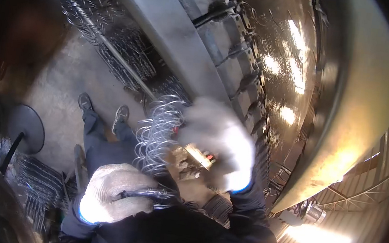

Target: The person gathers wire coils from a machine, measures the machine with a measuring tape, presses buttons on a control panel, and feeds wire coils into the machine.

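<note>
Beside looping wire coils (159,134), knit-gloved left hand (112,189) around dark metal piece (147,193); blurred right hand (223,141), grip unclear.

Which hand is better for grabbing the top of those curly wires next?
Probably the right hand: it's close beside the top of the curly wires, though blur hides whether it's touching. The left hand is lower down and seems to have shiny wire in its grip.
</note>
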The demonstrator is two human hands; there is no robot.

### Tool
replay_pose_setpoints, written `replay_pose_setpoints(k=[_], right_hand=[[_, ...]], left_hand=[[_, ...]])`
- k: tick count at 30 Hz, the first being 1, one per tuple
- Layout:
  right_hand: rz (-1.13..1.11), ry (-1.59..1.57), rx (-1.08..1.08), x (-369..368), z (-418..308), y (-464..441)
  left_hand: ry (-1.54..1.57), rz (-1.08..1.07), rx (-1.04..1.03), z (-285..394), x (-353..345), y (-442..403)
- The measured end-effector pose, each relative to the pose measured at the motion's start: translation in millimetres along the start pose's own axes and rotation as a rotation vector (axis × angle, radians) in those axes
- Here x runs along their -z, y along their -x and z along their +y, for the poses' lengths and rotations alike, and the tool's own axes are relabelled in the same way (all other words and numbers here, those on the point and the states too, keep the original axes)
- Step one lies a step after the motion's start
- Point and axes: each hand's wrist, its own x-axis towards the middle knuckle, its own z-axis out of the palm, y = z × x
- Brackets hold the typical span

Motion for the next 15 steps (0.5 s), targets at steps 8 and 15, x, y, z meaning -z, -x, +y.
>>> replay_pose_setpoints(k=[8, 15], right_hand=[[0.152, -0.1, 0.101, 13.4, 3.7, 27.0], [-0.003, -0.267, 0.091, -4.1, -1.8, 38.6]], left_hand=[[0.214, -0.12, 0.271, 12.3, -19.1, -2.3], [0.118, -0.094, 0.184, 10.4, -48.0, -5.9]])
